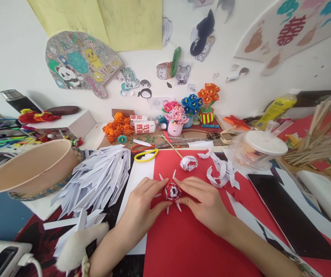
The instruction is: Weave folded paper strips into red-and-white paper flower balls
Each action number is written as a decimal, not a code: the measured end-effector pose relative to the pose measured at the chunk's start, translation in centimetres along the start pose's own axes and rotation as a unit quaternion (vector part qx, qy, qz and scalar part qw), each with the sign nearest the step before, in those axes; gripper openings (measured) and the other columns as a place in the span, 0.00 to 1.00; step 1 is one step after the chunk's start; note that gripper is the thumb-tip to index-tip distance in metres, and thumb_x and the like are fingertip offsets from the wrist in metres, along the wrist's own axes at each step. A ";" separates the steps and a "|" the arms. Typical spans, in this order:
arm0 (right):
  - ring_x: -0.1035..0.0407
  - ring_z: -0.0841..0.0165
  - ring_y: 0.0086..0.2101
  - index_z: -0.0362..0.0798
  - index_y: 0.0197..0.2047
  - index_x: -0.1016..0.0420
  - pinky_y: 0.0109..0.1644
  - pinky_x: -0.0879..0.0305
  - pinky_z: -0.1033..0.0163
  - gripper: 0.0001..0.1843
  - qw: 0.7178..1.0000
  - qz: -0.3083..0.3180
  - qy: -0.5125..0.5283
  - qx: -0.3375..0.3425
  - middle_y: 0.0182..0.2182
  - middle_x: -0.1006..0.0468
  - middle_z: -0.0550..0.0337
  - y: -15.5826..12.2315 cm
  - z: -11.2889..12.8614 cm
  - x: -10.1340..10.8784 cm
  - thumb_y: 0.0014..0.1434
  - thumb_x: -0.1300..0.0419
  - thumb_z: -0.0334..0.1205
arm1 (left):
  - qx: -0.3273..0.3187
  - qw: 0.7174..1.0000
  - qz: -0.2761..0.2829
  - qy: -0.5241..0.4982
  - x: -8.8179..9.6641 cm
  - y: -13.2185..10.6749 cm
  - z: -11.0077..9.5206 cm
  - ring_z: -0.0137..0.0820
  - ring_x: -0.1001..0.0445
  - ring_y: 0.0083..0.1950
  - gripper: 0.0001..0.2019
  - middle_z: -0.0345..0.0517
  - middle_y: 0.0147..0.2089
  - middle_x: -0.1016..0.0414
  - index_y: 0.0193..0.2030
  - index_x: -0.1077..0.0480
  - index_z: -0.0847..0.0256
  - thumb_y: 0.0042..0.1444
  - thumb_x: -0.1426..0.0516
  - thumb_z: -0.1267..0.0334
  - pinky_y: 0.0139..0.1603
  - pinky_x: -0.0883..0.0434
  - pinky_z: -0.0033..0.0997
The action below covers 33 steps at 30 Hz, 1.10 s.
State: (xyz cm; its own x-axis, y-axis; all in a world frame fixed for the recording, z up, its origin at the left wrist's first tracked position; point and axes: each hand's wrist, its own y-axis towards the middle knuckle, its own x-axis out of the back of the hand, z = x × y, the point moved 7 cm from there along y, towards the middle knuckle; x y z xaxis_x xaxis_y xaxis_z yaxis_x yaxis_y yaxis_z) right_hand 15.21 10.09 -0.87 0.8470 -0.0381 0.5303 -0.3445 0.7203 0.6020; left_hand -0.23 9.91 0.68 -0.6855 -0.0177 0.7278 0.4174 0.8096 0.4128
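A small red and white folded-paper flower [171, 191], with white pointed strips sticking out around it, is held between both hands over the red paper sheet [183, 238]. My left hand [148, 196] pinches its left side with thumb and fingers. From the right, my right hand [201, 198] grips it with the fingers near a top point and the thumb at the lower edge. Just beyond the hands lies a white paper flower [188, 163] on a thin wooden stick [173, 147]. Curled white paper strips [220, 173] are scattered to the right of it.
A pile of folded white paper strips [99, 173] lies left, beside a tan bowl [32, 165]. Yellow-handled scissors [146, 155] rest behind. On the right are a black tablet [292, 215] and a lidded cup [265, 146]. Pipe-cleaner flower pots [174, 127] stand by the wall.
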 end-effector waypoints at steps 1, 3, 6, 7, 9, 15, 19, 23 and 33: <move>0.24 0.61 0.39 0.51 0.60 0.28 0.42 0.23 0.53 0.21 1.000 0.008 0.012 -0.010 0.40 0.18 0.53 0.1 -0.2 0.1 0.64 0.40 0.35 | 0.004 1.000 0.002 0.002 0.0 0.0 0.1 0.34 0.26 0.40 0.17 0.44 0.40 0.23 0.55 0.30 0.57 0.58 0.38 0.65 0.40 0.26 0.33; 0.24 0.61 0.43 0.53 0.60 0.28 0.46 0.23 0.54 0.23 0.998 0.031 0.038 -0.040 0.43 0.18 0.54 0.3 -0.7 0.2 0.62 0.37 0.36 | 0.016 1.000 0.006 0.007 0.2 0.1 0.3 0.34 0.26 0.40 0.19 0.44 0.40 0.23 0.55 0.30 0.57 0.57 0.37 0.67 0.40 0.27 0.33; 0.25 0.62 0.46 0.57 0.60 0.29 0.51 0.25 0.54 0.27 0.992 0.062 0.063 -0.085 0.47 0.19 0.57 0.5 -1.6 0.3 0.59 0.34 0.34 | 0.029 0.999 0.018 0.007 0.4 0.2 0.6 0.34 0.27 0.42 0.19 0.43 0.42 0.23 0.56 0.31 0.54 0.58 0.39 0.68 0.42 0.27 0.34; 0.25 0.62 0.47 0.58 0.60 0.29 0.52 0.25 0.54 0.27 0.991 0.069 0.068 -0.093 0.47 0.20 0.57 0.5 -1.8 0.3 0.58 0.34 0.33 | 0.028 0.999 0.023 0.004 0.4 0.2 0.5 0.34 0.27 0.43 0.19 0.43 0.43 0.23 0.57 0.31 0.53 0.59 0.39 0.69 0.43 0.27 0.34; 0.25 0.63 0.46 0.58 0.59 0.28 0.52 0.25 0.56 0.26 0.990 0.069 0.077 -0.094 0.47 0.20 0.58 0.5 -1.9 0.3 0.59 0.35 0.32 | 0.023 0.999 0.031 -0.002 0.3 0.2 0.5 0.35 0.27 0.44 0.20 0.43 0.45 0.23 0.57 0.31 0.52 0.59 0.40 0.70 0.45 0.27 0.35; 0.24 0.63 0.44 0.56 0.58 0.26 0.49 0.24 0.57 0.22 0.993 0.038 0.072 -0.084 0.45 0.19 0.57 0.4 -1.7 0.5 0.61 0.36 0.35 | 0.015 1.000 0.015 0.011 0.4 0.1 0.4 0.35 0.27 0.45 0.25 0.42 0.45 0.23 0.59 0.33 0.54 0.54 0.35 0.69 0.45 0.28 0.36; 0.24 0.61 0.46 0.58 0.60 0.28 0.51 0.24 0.54 0.27 0.993 0.048 0.069 -0.088 0.47 0.19 0.57 0.4 -1.5 0.2 0.57 0.32 0.37 | 0.023 0.999 -0.009 0.030 0.7 0.1 0.5 0.36 0.27 0.42 0.21 0.42 0.41 0.22 0.54 0.30 0.54 0.54 0.34 0.65 0.42 0.29 0.36; 0.24 0.61 0.46 0.58 0.58 0.27 0.49 0.23 0.53 0.27 0.992 0.050 0.064 -0.099 0.46 0.19 0.57 0.3 -1.5 0.1 0.55 0.31 0.37 | 0.020 0.999 -0.015 0.038 0.4 -0.1 0.3 0.37 0.26 0.40 0.20 0.43 0.40 0.22 0.51 0.30 0.57 0.52 0.33 0.63 0.40 0.29 0.37; 0.26 0.61 0.50 0.56 0.59 0.28 0.53 0.25 0.53 0.25 0.993 0.033 0.061 -0.094 0.49 0.21 0.55 0.3 -1.3 -0.1 0.60 0.35 0.34 | 0.062 0.998 -0.026 0.019 0.0 -0.2 0.6 0.35 0.26 0.39 0.21 0.42 0.39 0.24 0.51 0.31 0.56 0.51 0.33 0.69 0.39 0.28 0.34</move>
State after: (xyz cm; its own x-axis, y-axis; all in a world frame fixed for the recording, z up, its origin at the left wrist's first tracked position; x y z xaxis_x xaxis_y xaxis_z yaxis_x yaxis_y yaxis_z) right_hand 15.54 11.20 -1.57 0.8720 0.0902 0.4812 -0.3289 0.8360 0.4393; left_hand -0.68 10.14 0.29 -0.6801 -0.0821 0.7285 0.3038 0.8728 0.3820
